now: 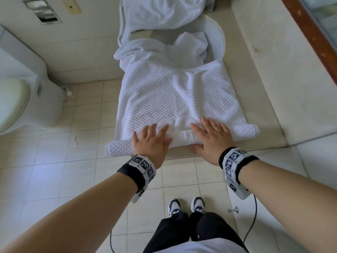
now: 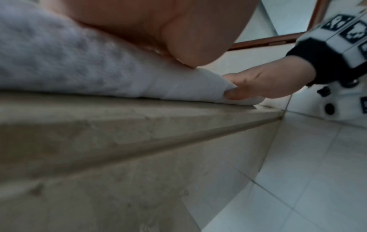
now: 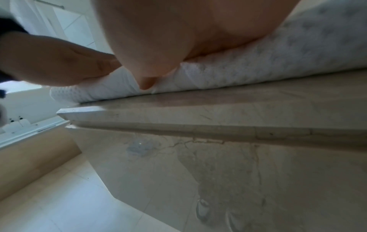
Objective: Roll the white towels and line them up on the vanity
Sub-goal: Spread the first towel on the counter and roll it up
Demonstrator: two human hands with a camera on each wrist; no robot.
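Where the towel [image 1: 175, 99] rolls: both hands [image 1: 182, 137] flat, fingers straight, thumbs seemingly tucked beneath.

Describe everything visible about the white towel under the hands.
The white towel is waffle-textured cloth, spread flat on the beige stone vanity top. Its near edge is rolled into a short, loose tube along the counter's front edge, its left end overhanging. The left hand and right hand press flat on the roll, thumbs tucked behind it.
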